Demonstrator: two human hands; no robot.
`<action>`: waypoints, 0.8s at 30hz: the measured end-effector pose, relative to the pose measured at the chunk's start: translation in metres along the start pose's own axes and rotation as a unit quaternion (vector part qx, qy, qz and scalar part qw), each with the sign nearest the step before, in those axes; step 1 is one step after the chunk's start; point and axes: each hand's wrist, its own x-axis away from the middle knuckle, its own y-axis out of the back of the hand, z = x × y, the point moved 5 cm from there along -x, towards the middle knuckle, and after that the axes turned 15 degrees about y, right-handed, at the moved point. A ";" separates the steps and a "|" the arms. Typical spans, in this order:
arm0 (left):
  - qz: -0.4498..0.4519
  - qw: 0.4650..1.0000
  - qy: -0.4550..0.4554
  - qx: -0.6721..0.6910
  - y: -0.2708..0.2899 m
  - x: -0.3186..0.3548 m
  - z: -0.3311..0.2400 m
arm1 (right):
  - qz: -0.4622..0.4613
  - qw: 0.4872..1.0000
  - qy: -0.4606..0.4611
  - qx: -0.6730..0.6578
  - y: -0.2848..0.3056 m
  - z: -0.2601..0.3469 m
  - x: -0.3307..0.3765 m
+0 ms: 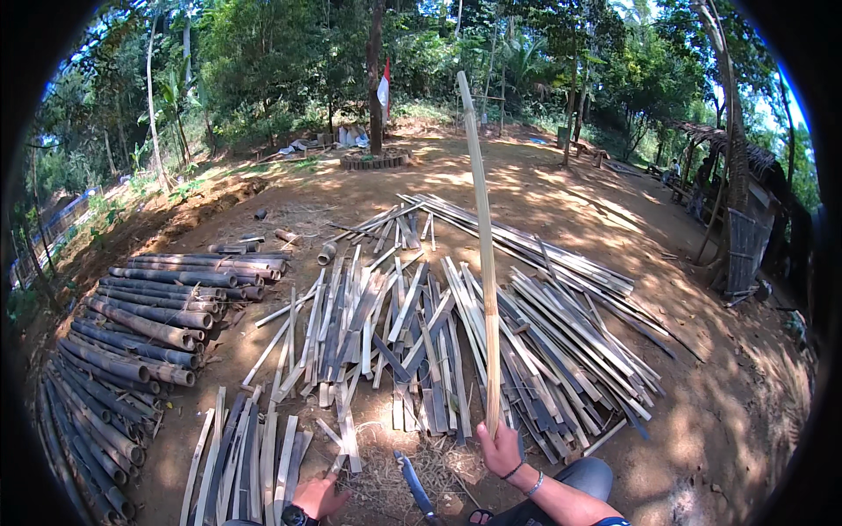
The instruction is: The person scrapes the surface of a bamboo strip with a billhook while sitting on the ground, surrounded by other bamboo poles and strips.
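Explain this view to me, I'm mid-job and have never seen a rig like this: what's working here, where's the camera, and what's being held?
There is no machine: these are a person's bare hands. The one picture comes from a wide fisheye camera on their head, so edges bend near the rim.

The right hand has its grip around the lower end of a long bamboo strip, standing nearly upright. The left hand is low among split strips; whether it holds anything is unclear. A knife lies between the hands. The strips spread over bare earth, with round bamboo poles piled at left.
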 end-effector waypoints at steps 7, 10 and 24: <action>-0.011 1.000 -0.016 -0.011 -0.017 -0.017 0.002 | -0.030 0.988 0.022 0.152 0.002 -0.020 -0.009; -0.030 0.999 -0.038 0.001 -0.014 -0.016 -0.002 | -0.028 0.980 0.019 0.194 0.002 -0.022 -0.011; -0.053 0.995 -0.085 0.008 -0.003 0.001 -0.017 | 0.034 0.995 -0.084 0.049 -0.007 -0.070 -0.015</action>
